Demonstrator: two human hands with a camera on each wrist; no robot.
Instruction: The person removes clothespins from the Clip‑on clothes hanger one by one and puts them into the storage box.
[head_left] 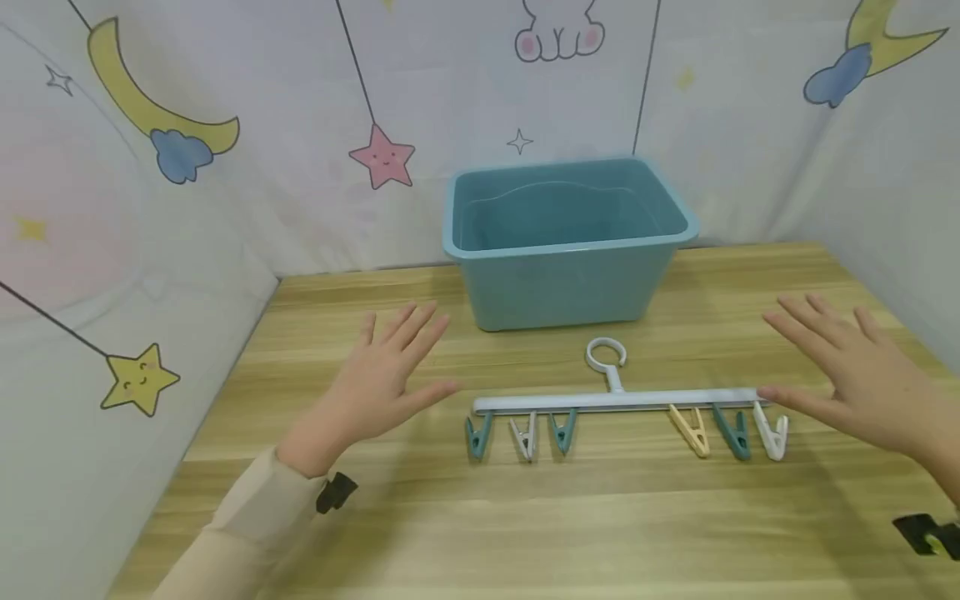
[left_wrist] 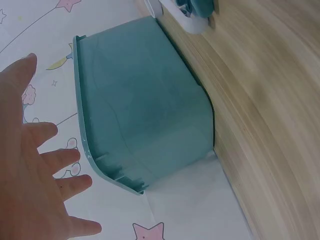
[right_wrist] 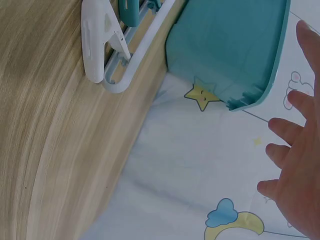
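Note:
Both hands are held over the table with fingers spread and nothing in them. My left hand (head_left: 382, 379) is near the left end of a white clip hanger (head_left: 555, 404), and my right hand (head_left: 862, 375) is by its right end, the thumb overlapping that end in the head view. The hanger lies flat, its hook (head_left: 606, 354) pointing toward the back. Clothespins sit along its bar: two teal and a grey one (head_left: 525, 436) on the left, then a yellow one (head_left: 692, 429), a teal one (head_left: 732, 432) and a white one (head_left: 772, 432) on the right.
A blue-teal plastic bin (head_left: 558, 287) stands behind the hanger, against the back curtain; its visible inside holds nothing. The wooden table (head_left: 487, 525) is bordered by white cloth (head_left: 300, 167) printed with stars and moons at the back and sides.

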